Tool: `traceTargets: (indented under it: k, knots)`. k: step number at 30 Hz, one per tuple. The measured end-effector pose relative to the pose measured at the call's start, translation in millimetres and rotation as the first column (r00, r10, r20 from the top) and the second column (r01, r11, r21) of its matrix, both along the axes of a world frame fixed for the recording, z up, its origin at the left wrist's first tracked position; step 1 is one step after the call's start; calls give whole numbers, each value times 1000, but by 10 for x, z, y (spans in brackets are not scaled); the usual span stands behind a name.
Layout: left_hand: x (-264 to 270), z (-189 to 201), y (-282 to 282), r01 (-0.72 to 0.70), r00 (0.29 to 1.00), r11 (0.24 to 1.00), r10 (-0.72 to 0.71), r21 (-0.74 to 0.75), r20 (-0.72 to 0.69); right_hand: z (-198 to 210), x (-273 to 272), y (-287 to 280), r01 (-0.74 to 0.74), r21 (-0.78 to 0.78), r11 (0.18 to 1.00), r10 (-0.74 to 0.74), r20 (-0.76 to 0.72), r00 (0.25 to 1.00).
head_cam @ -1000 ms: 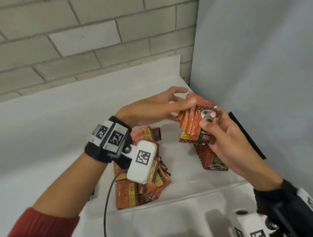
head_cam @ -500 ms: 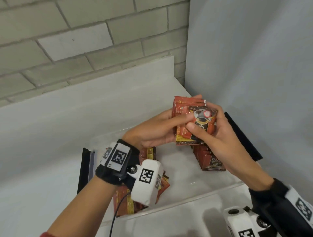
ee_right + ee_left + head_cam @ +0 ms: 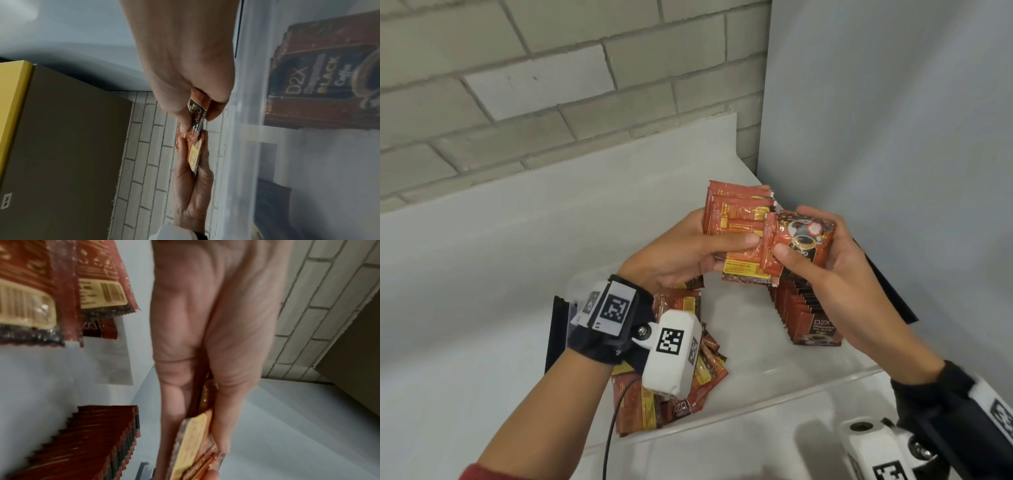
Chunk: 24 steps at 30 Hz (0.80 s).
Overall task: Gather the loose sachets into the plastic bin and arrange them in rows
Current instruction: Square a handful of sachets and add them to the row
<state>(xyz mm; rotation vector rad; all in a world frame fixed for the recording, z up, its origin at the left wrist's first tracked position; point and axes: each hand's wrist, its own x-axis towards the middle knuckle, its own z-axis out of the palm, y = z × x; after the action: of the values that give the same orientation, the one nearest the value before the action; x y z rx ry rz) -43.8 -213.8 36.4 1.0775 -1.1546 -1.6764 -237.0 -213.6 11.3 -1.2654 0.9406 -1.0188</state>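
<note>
Both hands hold a bunch of red coffee sachets (image 3: 743, 240) above the clear plastic bin (image 3: 774, 407). My left hand (image 3: 695, 250) grips the back-facing sachets with thumb on top; the left wrist view shows that stack (image 3: 193, 443) edge-on between fingers and thumb. My right hand (image 3: 822, 260) pinches the front-facing sachets (image 3: 801, 243), also seen in the right wrist view (image 3: 197, 113). In the bin, a neat upright row of sachets (image 3: 811, 318) stands at the right, and a loose heap of sachets (image 3: 674, 387) lies at the left, partly hidden by my left wrist camera.
The bin sits on a white surface in a corner, with a brick wall (image 3: 517, 85) behind and a pale panel (image 3: 893, 137) to the right. Black strips (image 3: 554, 332) flank the bin. A tan and yellow box (image 3: 51, 129) shows in the right wrist view.
Both hands have drawn closer together around the sachets, squaring the fanned bunch into a flatter stack. The stack stays above the bin.
</note>
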Motion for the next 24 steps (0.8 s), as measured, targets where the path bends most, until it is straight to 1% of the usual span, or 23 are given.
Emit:
traceTargets:
  k: [5,9,11,14,16,17,19,24]
  knots:
    - [-26,-38,-21,-70,996,997,73,-41,59,-19,13,5,-27,16,1000,28,-94,995]
    - [-29,-32,-12,-59,990,998,63,-38,125,-12,12,19,-32,20,999,34,-107,994]
    - [-2,-4,-16,-61,990,998,60,3,125,-7,12,22,-4,8,1000,5,-120,993]
    - [86,22,-26,-75,992,996,71,43,104,-22,-5,4,102,-8,995,-103,-103,989]
    - [146,36,-19,-46,988,998,41,36,146,-17,-16,-7,157,-8,988,-157,-98,983]
    - [167,39,-13,-17,985,999,12,30,174,-12,-20,-6,162,-10,987,-162,-112,980]
    - [187,51,5,41,977,999,-45,23,210,-1,-20,2,142,-15,990,-143,-136,980]
    - [177,59,36,145,945,989,-146,26,292,5,-1,13,67,-11,998,-68,-138,988]
